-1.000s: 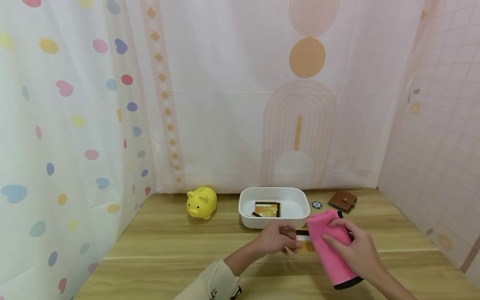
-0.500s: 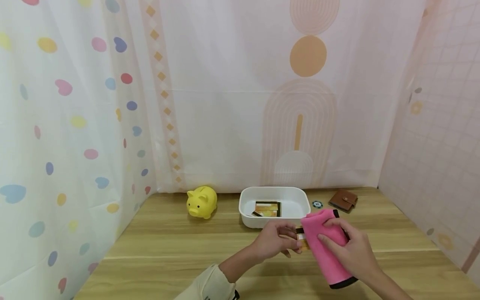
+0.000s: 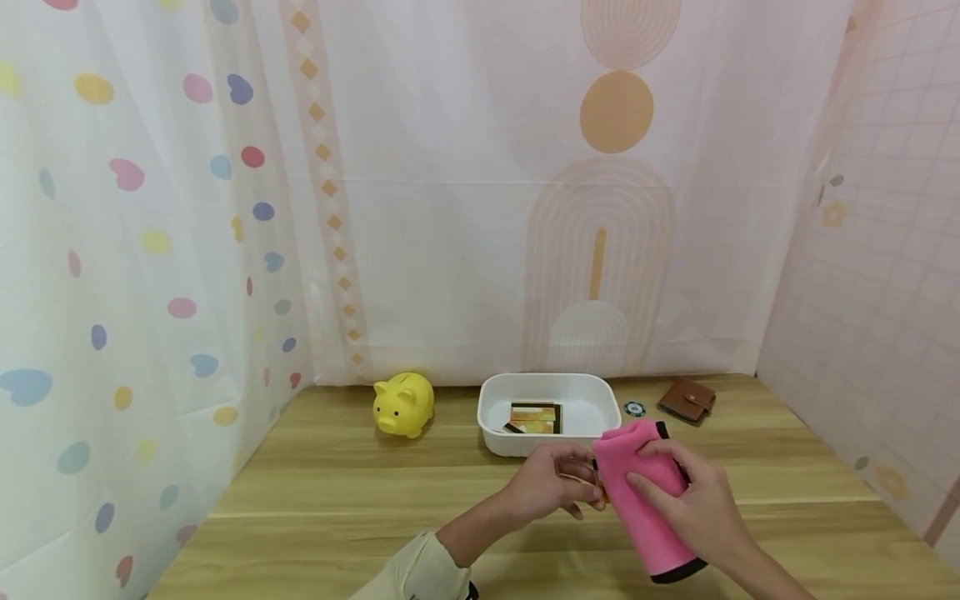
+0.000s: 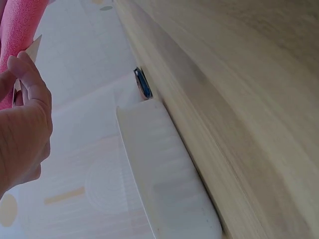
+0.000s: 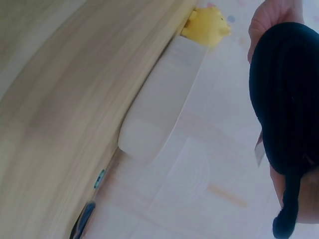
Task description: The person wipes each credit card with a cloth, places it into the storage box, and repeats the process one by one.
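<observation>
Pink fabric pouch with black trim [image 3: 645, 508]: my right hand [image 3: 693, 508] wraps it, fingers curled round. My left hand [image 3: 543, 487] pinches a thin gold card [image 3: 581, 477] at its mouth.

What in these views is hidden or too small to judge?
- Card pinched by the left hand: head view, mostly covered by the pink cloth and fingers; its print is unreadable.
- Right hand: right wrist view, largely blocked by the cloth's dark underside.
- Cards in the white tub: head view, too small to count.
- Round token beside the brown wallet: too small to read.
</observation>
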Demonstrator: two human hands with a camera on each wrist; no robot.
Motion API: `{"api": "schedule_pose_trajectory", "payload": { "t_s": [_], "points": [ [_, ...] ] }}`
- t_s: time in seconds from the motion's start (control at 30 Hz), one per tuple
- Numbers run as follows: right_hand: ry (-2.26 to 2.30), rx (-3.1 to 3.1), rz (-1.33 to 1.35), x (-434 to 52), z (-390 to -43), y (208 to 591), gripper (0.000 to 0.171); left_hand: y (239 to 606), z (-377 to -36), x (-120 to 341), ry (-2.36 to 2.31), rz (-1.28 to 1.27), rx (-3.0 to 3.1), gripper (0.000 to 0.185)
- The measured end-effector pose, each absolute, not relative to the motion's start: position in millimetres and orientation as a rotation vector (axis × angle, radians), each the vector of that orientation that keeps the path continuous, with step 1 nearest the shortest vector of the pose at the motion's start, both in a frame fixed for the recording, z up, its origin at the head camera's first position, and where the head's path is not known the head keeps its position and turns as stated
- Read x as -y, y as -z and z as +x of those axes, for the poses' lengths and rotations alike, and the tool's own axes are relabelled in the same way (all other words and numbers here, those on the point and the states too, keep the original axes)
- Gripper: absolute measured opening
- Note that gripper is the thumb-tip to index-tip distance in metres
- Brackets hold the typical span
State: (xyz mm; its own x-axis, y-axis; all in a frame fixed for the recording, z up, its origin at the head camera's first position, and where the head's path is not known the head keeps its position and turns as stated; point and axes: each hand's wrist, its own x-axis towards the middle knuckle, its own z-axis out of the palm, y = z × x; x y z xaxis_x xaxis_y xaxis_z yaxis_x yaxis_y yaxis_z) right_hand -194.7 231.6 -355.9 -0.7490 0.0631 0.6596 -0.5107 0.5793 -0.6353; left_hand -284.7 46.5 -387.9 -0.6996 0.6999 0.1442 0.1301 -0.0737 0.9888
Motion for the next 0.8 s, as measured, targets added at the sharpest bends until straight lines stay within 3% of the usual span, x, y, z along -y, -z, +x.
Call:
{"api": "schedule_pose_trajectory", "payload": {
  "t_s": [0.47,0.8],
  "points": [
    [-1.019,2.084,0.470,-221,-193,352,0.033,387,-280,-46,-1.846,1.043,-1.893,0.032],
    [-0.957,2.081,0.445,-237,-213,378,0.036,386,-278,-52,-1.918,0.997,-1.908,0.032]
  ]
}}
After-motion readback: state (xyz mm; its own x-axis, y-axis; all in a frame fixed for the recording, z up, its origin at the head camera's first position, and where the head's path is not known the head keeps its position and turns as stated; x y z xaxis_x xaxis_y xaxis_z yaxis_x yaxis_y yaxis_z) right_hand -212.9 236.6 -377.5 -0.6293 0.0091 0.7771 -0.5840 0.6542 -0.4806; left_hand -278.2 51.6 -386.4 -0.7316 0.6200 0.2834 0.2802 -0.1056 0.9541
